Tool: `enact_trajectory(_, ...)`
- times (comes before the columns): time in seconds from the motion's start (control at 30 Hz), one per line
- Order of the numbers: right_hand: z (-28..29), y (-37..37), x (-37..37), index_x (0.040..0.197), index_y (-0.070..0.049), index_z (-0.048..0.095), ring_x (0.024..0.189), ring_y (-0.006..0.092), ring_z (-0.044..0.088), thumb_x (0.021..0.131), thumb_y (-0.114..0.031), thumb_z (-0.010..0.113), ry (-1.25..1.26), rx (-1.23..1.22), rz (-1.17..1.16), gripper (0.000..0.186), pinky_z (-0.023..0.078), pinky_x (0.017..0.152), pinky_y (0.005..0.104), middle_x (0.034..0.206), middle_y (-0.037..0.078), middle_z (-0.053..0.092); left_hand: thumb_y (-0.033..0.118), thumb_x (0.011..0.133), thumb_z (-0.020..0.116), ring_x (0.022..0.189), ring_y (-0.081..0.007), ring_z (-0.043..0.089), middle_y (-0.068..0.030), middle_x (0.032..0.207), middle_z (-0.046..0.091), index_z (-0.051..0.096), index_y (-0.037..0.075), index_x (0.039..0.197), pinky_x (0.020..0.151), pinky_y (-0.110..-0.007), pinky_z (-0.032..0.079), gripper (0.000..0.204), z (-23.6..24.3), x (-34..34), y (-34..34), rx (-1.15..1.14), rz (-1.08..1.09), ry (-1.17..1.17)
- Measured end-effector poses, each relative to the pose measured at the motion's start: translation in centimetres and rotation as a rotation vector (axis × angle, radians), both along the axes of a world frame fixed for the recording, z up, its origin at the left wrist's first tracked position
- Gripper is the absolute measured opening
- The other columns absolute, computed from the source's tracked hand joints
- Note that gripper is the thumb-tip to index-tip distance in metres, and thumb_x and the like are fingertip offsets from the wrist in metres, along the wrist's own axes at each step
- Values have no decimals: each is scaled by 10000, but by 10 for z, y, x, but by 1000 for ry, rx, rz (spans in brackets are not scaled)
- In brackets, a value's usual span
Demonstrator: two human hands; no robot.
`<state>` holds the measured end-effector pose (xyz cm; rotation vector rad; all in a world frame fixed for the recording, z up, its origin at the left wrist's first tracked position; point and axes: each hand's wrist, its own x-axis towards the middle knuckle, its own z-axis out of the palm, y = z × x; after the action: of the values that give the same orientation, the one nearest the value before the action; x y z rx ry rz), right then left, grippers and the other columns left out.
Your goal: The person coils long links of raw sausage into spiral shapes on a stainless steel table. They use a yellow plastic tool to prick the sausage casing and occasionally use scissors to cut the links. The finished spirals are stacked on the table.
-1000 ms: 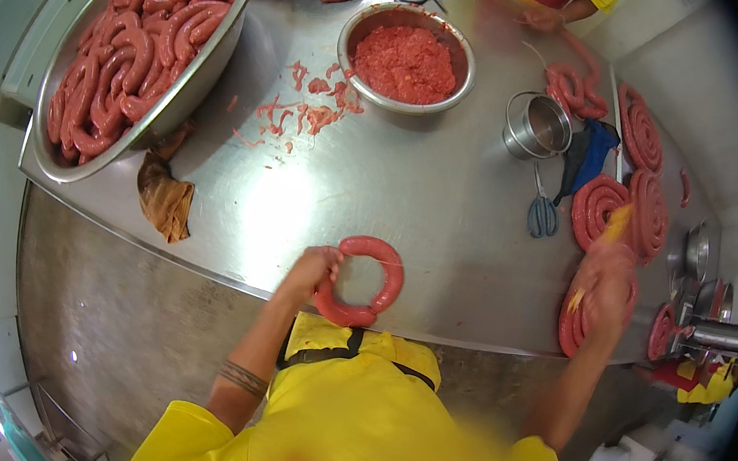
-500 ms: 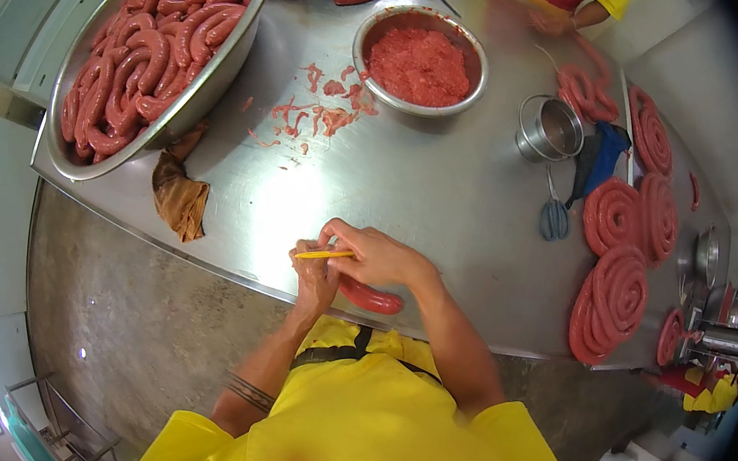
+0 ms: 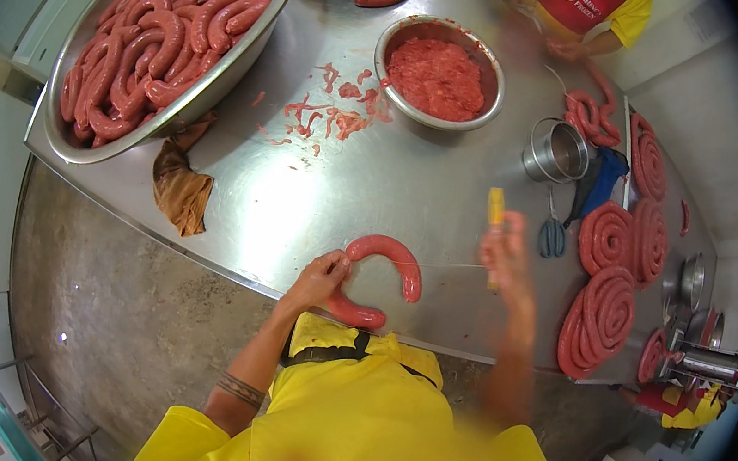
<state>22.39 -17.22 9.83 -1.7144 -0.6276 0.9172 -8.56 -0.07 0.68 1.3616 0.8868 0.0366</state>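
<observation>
Near the table's front edge my left hand is closed on a raw red sausage, gripping it at its middle. One half curves up and right on the metal, the other bends toward my apron. Out to the right, my right hand, blurred by motion, is closed round a narrow yellow stick-like holder that sticks out above and below the fist. A thin pale string stretches taut between the sausage by my left hand and my right hand.
A large metal basin of sausages stands far left, beside a brown cloth. Minced meat fills a metal bowl. Right lie scissors, a metal pot and coiled sausages. A co-worker's hand is across the table.
My right hand has swung away from my left to the right with the yellow holder, drawing out the string. More of the sausage now shows. The co-worker's hand has moved away from the far scissors.
</observation>
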Motion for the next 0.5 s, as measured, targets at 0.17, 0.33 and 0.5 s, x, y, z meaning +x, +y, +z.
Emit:
enact_trajectory(0.17,27,-104,58,1228,-182,438,601,55,443,1051,-276,530,5,-248,-172,220,366,511,203,767,-40,466,177,1045,549,844,-169,651,-55,900,683,599,47,1060,831,-340,534,140,-31,-2,-10,-1038,569,-492)
enact_trajectory(0.33,-16,-100,-9,1178,-108,500,777,237,609,1015,-216,544,-228,-621,416,200,500,716,383,894,86,603,148,1011,583,965,-263,631,-166,1103,641,664,49,1001,865,-405,511,130,-20,-2,-26,-160,435,-77)
enact_trajectory(0.5,-47,69,-95,1175,-62,553,970,426,645,995,-171,531,-460,-211,539,212,498,810,476,1040,238,670,84,893,687,1172,-424,506,-241,1305,517,732,69,994,927,-560,416,111,8,-10,-20,1272,50,11)
